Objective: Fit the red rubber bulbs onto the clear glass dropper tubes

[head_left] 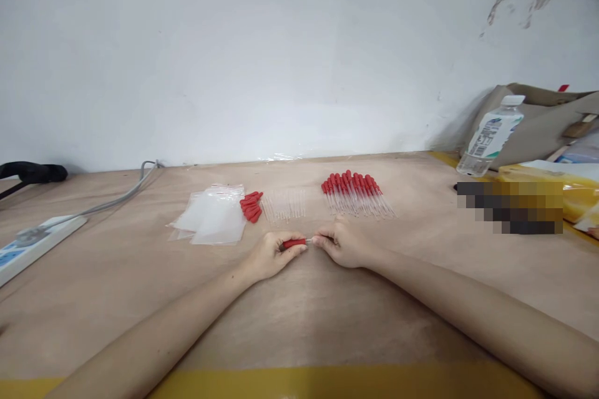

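My left hand (276, 252) is closed around a red rubber dropper bulb (294, 243) near the middle of the table. Facing it, my right hand (340, 243) pinches a thin clear dropper tube (309, 241), whose end meets the bulb's mouth. How deep the tube sits in the bulb I cannot tell. Beyond my left hand lies a small pile of loose red bulbs (251, 207). Several clear tubes (284, 204) are spread to the right of that pile. Past my right hand, droppers with red bulbs on clear tubes (352, 190) lie side by side.
Clear zip bags (218, 218) are stacked left of the bulbs. A white power strip (40, 243) with a grey cable lies at the left. At the right stand a water bottle (489, 137) and a beige bag (543, 118), beside yellow packaging (538, 171). A wall rises behind the table.
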### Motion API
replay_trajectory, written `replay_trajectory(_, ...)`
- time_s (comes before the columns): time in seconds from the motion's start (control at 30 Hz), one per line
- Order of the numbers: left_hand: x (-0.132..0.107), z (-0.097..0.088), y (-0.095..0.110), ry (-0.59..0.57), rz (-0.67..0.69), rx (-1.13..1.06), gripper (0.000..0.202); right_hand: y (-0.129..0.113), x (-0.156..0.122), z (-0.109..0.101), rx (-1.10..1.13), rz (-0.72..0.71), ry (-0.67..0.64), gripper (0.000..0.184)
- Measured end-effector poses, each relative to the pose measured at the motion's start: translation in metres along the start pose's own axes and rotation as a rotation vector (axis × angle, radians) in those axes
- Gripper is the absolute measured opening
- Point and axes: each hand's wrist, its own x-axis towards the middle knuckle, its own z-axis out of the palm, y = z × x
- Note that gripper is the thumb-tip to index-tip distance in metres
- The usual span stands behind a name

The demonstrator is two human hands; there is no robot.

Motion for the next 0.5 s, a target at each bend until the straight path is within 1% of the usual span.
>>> replay_trajectory(0.1,0.002,-0.001,0.000,0.020,-0.017,-0.027,0.022,-0.003,0.002,-0.007,0.037,0.028,-0.059,0.029)
replay_trajectory(0.2,0.003,-0.004,0.002,0.042,-0.003,0.003,0.020,-0.006,0.000,-0.017,-0.008,0.007,-0.089,0.029)
replay_trajectory(0.3,0.002,-0.006,0.005,0.108,-0.040,0.061,0.024,-0.004,-0.002,-0.028,-0.029,0.041,-0.102,0.022)
replay_trajectory(0.37,0.001,-0.006,0.004,0.166,-0.051,0.097,0.035,0.004,-0.001,-0.035,0.050,0.138,-0.136,0.020)
replay_trajectory(0.4,0.001,-0.005,0.003,0.174,-0.037,0.115,0.041,0.009,0.000,-0.038,0.111,0.204,-0.148,0.021)
replay_trajectory(0.43,0.001,-0.005,0.002,0.165,-0.013,0.134,0.045,0.014,0.003,-0.040,0.176,0.281,-0.152,0.023)
replay_trajectory(0.5,0.001,-0.003,0.001,0.097,0.039,0.179,0.041,0.025,0.011,-0.043,0.221,0.438,-0.064,0.025)
